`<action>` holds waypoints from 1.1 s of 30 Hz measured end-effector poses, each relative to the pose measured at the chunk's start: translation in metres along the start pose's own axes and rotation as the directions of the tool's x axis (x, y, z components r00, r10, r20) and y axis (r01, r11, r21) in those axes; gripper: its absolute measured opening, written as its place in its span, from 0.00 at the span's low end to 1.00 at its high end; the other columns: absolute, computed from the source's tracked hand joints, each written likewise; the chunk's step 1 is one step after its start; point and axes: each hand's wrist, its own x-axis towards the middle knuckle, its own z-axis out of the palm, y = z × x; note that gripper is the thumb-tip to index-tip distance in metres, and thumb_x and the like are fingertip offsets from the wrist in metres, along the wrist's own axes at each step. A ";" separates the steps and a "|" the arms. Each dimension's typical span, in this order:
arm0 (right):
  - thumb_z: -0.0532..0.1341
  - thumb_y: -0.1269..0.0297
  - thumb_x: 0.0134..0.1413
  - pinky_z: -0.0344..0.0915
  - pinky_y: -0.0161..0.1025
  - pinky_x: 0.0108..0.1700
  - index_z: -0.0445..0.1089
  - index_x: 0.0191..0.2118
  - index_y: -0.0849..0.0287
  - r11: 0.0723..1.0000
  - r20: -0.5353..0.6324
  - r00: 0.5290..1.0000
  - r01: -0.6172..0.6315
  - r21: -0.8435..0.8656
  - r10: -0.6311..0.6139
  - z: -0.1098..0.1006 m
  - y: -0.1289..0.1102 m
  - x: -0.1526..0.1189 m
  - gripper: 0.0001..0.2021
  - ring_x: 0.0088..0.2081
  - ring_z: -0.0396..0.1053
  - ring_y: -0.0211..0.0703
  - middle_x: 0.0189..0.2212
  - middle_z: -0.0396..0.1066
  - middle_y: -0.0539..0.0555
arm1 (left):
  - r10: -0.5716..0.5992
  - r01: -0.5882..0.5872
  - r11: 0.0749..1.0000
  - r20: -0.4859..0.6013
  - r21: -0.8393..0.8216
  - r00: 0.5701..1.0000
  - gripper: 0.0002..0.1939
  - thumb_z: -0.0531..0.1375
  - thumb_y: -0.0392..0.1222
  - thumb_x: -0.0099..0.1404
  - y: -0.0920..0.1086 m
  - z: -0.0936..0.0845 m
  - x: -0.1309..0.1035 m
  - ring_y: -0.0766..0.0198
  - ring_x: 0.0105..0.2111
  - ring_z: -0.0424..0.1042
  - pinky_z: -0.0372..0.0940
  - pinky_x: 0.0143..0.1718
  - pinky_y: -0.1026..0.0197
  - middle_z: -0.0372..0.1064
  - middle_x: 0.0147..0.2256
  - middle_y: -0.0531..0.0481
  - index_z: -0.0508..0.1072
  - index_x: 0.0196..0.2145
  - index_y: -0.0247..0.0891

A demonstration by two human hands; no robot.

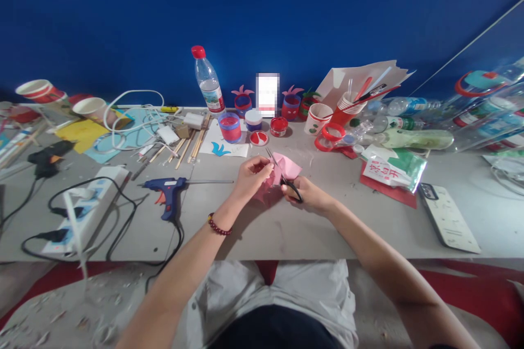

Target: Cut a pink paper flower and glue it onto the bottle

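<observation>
Left hand (pixel 257 172): fingers pinching paper (pixel 290 166)
Right hand (pixel 310 194): fingers wrapped around scissors (pixel 283 176) at the handles
Paper: between the 2 hands, over table (pixel 286 240)
Scissors: long axis forward and left, blades at paper, tips near left fingers

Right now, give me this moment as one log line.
left hand: holds pink paper | right hand: holds scissors, blades at paper | left of hands: blue glue gun, untouched
</observation>
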 end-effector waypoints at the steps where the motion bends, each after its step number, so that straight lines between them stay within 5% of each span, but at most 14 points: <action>1: 0.66 0.48 0.49 0.42 0.30 0.16 0.56 0.21 0.58 1.000 0.000 1.000 -0.001 -0.006 0.001 0.000 0.000 0.000 0.23 0.15 0.47 0.27 0.13 0.53 0.42 | -0.002 0.002 1.000 0.001 -0.005 1.000 0.12 0.65 0.48 0.57 0.000 0.000 0.000 0.70 0.22 0.65 0.61 0.23 0.68 0.66 0.23 0.54 0.72 0.27 0.37; 33: 0.66 0.48 0.49 0.40 0.31 0.17 0.56 0.20 0.58 1.000 -0.015 1.000 -0.024 0.006 0.024 -0.001 0.003 0.002 0.24 0.15 0.45 0.27 0.13 0.52 0.42 | -0.056 0.054 0.998 -0.029 -0.044 0.998 0.11 0.65 0.47 0.54 0.005 0.003 0.000 0.72 0.20 0.61 0.58 0.21 0.68 0.64 0.22 0.56 0.71 0.27 0.37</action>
